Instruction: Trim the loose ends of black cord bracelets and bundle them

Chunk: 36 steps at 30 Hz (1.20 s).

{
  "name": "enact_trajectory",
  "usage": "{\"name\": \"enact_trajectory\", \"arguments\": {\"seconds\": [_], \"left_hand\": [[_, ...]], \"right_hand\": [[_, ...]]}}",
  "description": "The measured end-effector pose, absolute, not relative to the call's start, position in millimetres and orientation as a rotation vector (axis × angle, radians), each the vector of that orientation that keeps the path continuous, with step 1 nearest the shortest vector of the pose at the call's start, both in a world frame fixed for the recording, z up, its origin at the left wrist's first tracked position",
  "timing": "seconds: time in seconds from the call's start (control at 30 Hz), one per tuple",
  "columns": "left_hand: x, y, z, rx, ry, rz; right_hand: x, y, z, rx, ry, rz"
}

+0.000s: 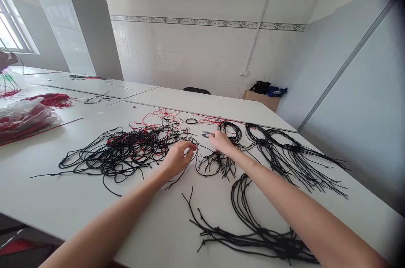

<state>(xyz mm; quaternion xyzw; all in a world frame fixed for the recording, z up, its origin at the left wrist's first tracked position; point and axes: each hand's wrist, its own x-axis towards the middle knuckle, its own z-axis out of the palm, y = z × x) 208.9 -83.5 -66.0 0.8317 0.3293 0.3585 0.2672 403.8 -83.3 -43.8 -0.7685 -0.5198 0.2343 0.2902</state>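
Note:
My left hand (180,155) is closed, thumb and forefinger pinched on a thin black cord (196,159) beside a large tangle of black cords (117,154). My right hand (220,141) is wrapped round a small pair of snips (206,134), whose metal tip points left, toward my left hand. A bundle of knotted black cords (221,162) lies just under and beyond my right wrist. Thin red cords (164,112) and a small black ring (191,121) lie behind my hands.
More looped black cord bundles (284,145) lie to the right, and another (253,234) is near the front edge of the white table (164,226). On the left are a plastic bag with red cords (28,120) and a thin red stick. A cardboard box (264,99) stands behind.

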Motion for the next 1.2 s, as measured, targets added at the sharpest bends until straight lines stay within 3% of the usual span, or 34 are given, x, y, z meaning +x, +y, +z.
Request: {"name": "enact_trajectory", "arguments": {"seconds": [0.2, 0.43, 0.67, 0.87, 0.97, 1.07, 1.2], "left_hand": [[209, -83, -67, 2.302, 0.755, 1.015], [209, -87, -60, 2.06, 0.657, 1.081], [211, -106, -36, 1.211, 0.43, 0.997], [189, -110, 5, 0.686, 0.322, 1.135], [179, -115, 17, 0.659, 0.327, 1.116], [178, -140, 28, 0.744, 0.276, 1.014], [185, -188, 47, 1.008, 0.165, 0.812]], "right_hand": [[397, -69, -47, -1.943, -1.542, 0.437], [380, -122, -27, -1.634, -1.798, 0.591], [368, -182, -10, -1.598, -1.751, 0.429], [376, -260, -3, -1.453, -1.938, 0.269], [377, -298, 0, -1.191, -2.281, -0.001], [370, -322, 6, -1.073, -2.44, 0.013], [361, -326, 15, -1.303, -2.055, -0.002]]}}
